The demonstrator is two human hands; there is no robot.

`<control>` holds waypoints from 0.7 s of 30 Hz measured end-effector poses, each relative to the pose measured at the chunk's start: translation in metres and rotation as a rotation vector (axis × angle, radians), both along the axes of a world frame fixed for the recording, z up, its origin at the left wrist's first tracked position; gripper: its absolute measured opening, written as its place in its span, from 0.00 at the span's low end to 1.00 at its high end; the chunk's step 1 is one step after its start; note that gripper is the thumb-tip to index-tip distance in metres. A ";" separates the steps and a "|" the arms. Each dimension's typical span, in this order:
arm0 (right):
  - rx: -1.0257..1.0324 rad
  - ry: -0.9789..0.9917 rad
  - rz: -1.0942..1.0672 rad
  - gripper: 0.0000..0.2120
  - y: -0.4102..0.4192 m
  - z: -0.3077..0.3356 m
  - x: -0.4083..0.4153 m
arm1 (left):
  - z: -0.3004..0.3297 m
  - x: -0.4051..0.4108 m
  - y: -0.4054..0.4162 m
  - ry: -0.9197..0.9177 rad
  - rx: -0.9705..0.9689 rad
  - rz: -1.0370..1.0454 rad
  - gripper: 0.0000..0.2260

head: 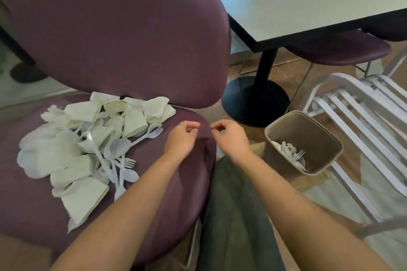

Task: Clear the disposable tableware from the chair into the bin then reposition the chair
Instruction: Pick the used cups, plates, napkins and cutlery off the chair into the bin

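A purple padded chair (180,182) fills the left of the view. On its seat lies a heap of disposable tableware (88,138): pale folded napkins, clear plastic spoons and white forks. My left hand (182,136) hovers over the seat's right part, fingers loosely curled, holding nothing. My right hand (229,136) hangs just past the seat's right edge, also loosely curled and empty. The two hands are a short gap apart. A tan bin (326,138) stands on the floor to the right of the chair, with several plastic forks and spoons inside.
A white-topped table (308,6) on a black pedestal base (255,101) stands behind the bin. Stacked white metal chairs (363,105) crowd the right side. Another purple seat (339,50) sits under the table. My dark trouser leg (237,215) is between chair and bin.
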State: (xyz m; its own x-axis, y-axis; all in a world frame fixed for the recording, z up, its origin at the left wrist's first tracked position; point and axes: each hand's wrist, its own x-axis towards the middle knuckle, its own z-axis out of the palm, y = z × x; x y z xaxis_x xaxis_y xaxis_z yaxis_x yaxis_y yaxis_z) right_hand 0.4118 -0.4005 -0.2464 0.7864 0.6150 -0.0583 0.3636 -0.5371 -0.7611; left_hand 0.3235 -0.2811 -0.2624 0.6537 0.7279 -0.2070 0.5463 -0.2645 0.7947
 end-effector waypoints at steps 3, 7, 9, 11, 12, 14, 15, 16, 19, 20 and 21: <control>-0.041 0.023 0.046 0.08 0.023 -0.004 -0.026 | 0.004 -0.035 0.029 0.066 0.079 0.041 0.09; -0.107 0.045 0.091 0.08 0.050 -0.013 -0.055 | 0.007 -0.073 0.064 0.219 0.288 0.091 0.11; -0.137 0.060 0.121 0.07 0.062 -0.018 -0.067 | 0.006 -0.086 0.079 0.404 0.454 0.056 0.13; -0.172 0.050 0.159 0.08 0.071 -0.021 -0.075 | 0.000 -0.093 0.090 0.571 0.580 -0.001 0.15; -0.184 0.041 0.171 0.09 0.075 -0.022 -0.077 | -0.003 -0.094 0.095 0.626 0.621 -0.026 0.16; -0.199 0.033 0.178 0.10 0.081 -0.023 -0.078 | -0.011 -0.094 0.102 0.697 0.682 -0.072 0.18; -0.208 0.031 0.179 0.11 0.084 -0.023 -0.077 | -0.015 -0.093 0.104 0.720 0.717 -0.092 0.18; -0.217 0.028 0.180 0.11 0.086 -0.024 -0.077 | -0.018 -0.093 0.105 0.728 0.749 -0.102 0.18; -0.232 0.020 0.179 0.11 0.091 -0.026 -0.073 | -0.024 -0.089 0.107 0.671 0.844 -0.110 0.15; -0.236 0.017 0.179 0.11 0.093 -0.027 -0.073 | -0.024 -0.088 0.106 0.656 0.873 -0.115 0.15; -0.240 0.009 0.180 0.11 0.095 -0.028 -0.072 | -0.025 -0.087 0.106 0.644 0.890 -0.122 0.14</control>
State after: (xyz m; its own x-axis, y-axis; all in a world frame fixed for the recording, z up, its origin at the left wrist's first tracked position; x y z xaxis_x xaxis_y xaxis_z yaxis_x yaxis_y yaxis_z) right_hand 0.3394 -0.3055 -0.2744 0.6647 0.7122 -0.2257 0.4631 -0.6298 -0.6236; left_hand 0.2362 -0.1753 -0.2871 0.6892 0.7239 0.0319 0.7209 -0.6806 -0.1303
